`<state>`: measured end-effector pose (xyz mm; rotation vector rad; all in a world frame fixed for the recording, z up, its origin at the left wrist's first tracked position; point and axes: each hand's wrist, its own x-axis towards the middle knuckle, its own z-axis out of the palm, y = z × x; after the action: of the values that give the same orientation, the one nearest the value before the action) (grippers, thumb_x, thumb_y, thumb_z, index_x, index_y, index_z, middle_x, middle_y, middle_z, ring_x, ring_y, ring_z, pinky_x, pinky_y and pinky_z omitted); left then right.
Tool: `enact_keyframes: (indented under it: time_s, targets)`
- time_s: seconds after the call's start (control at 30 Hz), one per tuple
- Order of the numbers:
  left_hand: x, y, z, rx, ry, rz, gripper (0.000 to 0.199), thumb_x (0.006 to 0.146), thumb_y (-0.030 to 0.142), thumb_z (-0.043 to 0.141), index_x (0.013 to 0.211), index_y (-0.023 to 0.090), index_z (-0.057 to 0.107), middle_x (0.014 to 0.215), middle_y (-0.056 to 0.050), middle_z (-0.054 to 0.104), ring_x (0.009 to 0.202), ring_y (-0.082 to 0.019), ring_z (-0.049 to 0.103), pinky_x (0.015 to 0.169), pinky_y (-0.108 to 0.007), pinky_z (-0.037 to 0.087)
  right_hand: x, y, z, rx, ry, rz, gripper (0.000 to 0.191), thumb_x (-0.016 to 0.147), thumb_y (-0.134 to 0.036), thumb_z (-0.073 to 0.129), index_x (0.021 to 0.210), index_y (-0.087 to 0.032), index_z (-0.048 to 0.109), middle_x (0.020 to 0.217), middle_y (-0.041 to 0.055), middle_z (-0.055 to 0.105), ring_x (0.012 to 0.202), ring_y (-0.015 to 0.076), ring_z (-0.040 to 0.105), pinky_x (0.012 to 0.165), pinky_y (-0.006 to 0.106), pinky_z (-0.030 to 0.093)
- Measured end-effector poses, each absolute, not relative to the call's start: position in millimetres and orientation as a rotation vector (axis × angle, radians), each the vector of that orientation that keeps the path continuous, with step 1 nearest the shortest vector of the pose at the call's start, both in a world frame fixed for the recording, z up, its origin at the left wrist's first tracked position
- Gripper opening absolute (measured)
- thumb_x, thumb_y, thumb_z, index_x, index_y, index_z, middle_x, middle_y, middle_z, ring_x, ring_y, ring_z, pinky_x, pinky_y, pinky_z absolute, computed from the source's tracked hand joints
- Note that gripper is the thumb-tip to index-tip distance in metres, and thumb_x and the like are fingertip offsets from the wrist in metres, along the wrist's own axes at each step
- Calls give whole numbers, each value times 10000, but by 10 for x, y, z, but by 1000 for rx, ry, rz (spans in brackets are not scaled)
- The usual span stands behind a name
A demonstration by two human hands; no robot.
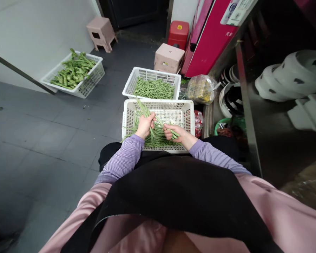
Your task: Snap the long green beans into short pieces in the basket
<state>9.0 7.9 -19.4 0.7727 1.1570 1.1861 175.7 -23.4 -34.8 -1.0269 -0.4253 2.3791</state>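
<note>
My left hand point(145, 124) is closed round a bunch of long green beans point(144, 108) that stick out above and below the fist. Fingers pinched, my right hand point(173, 133) grips green beans too, their short ends poking out to the right. One bean seems to stretch between the two hands. Both hands are over a white plastic basket point(191, 117) with loose long beans point(158, 141) piled in its near part. Just behind it, a second white basket point(129, 81) holds short bean pieces point(154, 88).
On the left, another white basket point(91, 84) holds green peppers point(73, 72). Stools stand behind: a pink one point(102, 31), another pale pink one point(169, 58) and a red one point(178, 32). To the right are a plastic bag point(202, 89), a green basin point(216, 127) and a metal shelf point(249, 116).
</note>
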Motion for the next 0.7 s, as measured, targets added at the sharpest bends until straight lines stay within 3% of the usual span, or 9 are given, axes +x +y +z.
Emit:
enact_keyframes:
  time_s: [0.2, 0.3, 0.43, 0.6, 0.7]
  targets:
    - [179, -217, -5, 1169, 1216, 1211, 214, 771, 242, 789, 669, 155, 623, 590, -4, 615, 542, -104, 566, 561, -228, 461, 1886, -104, -374, -1189, -95, 1927, 259, 983, -224, 543, 766, -210, 403, 507, -92, 386, 376, 50, 329, 391, 145, 315]
    - [218, -255, -55, 1110, 1091, 1082, 233, 797, 311, 767, 695, 152, 629, 583, 0, 603, 438, -75, 465, 474, -229, 402, 1940, -52, -398, -1293, -85, 1908, 221, 1005, -248, 524, 799, -210, 450, 516, -71, 470, 396, 72, 421, 418, 167, 405]
    - [212, -119, -245, 997, 1087, 945, 289, 804, 333, 745, 661, 166, 558, 512, 35, 521, 378, -60, 362, 401, -221, 296, 1826, -118, -361, -1258, -234, 2240, 195, 1009, -338, 529, 883, -190, 533, 645, -1, 612, 501, 124, 581, 491, 238, 521]
    - [172, -77, -311, 1452, 1248, 878, 210, 720, 102, 724, 610, 180, 563, 595, 11, 565, 606, -129, 537, 590, -226, 400, 1731, -188, -288, -1200, -268, 2274, 154, 984, -250, 550, 841, -192, 532, 522, -68, 459, 369, 68, 393, 398, 173, 398]
    - [170, -141, -300, 1783, 1217, 684, 246, 644, -1, 687, 570, 196, 561, 624, -6, 557, 714, -177, 584, 671, -242, 404, 1824, -215, -337, -1338, -381, 2207, 140, 932, -239, 600, 810, -192, 548, 491, -53, 463, 371, 95, 406, 370, 199, 384]
